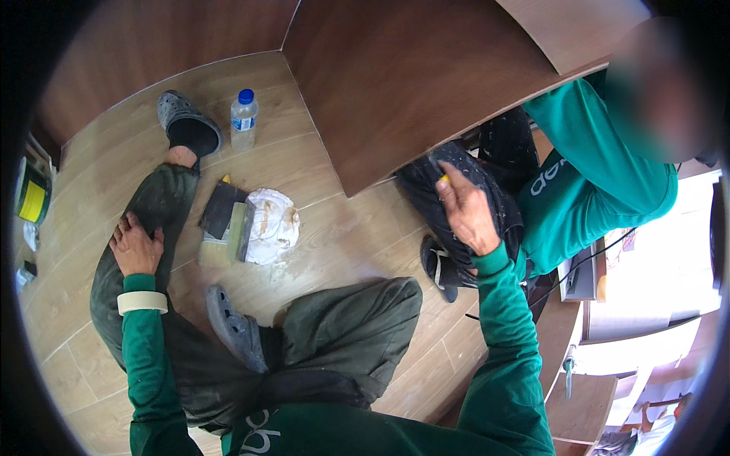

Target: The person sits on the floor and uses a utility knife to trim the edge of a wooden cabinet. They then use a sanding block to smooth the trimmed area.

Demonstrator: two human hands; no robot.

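Observation:
My right hand [468, 211] is closed around a small tool with a yellow handle [445, 178], at the lower edge of a dark brown wood panel [403, 91]. Its thin tip is partly hidden against the dark trousers behind it, so its exact kind is unclear. My left hand [135, 247] lies flat on my left leg with fingers apart, holding nothing. A roll of cream tape [142, 302] circles my left wrist. On the floor between my legs sit a crumpled white bundle [274, 226], a flat wide-bladed spreader [240, 231] and a dark sheet [217, 208].
A water bottle [243, 121] with a blue cap stands near my left shoe. Close on the right, another person in a green top [593, 190] sits behind the panel's edge. A dark tub with a yellow label [33, 194] is at far left. A black cable [585, 258] hangs at right.

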